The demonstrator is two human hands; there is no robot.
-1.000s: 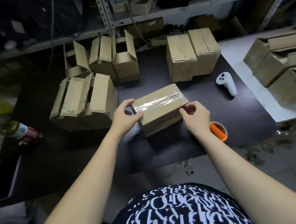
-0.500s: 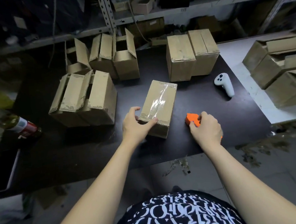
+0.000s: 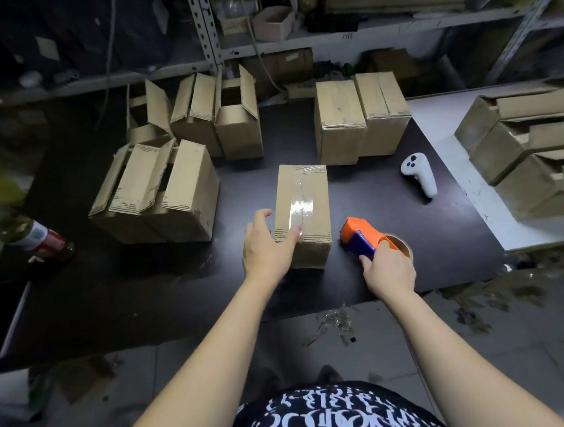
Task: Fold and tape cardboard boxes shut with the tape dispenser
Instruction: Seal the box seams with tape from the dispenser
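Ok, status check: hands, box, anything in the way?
Left hand rests on near end of box. Right hand grips tape dispenser beside it. Tape strip along box top. White controller sits apart, far right; nothing blocking.

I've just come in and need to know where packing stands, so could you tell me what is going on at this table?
A person is sealing cardboard boxes. Their left hand rests on the near end of a box whose top seam already carries clear tape. The right hand grips the orange and blue tape dispenser, which sits on the black table just right of the box. On the left wait open-flapped boxes, and two closed boxes stand behind.
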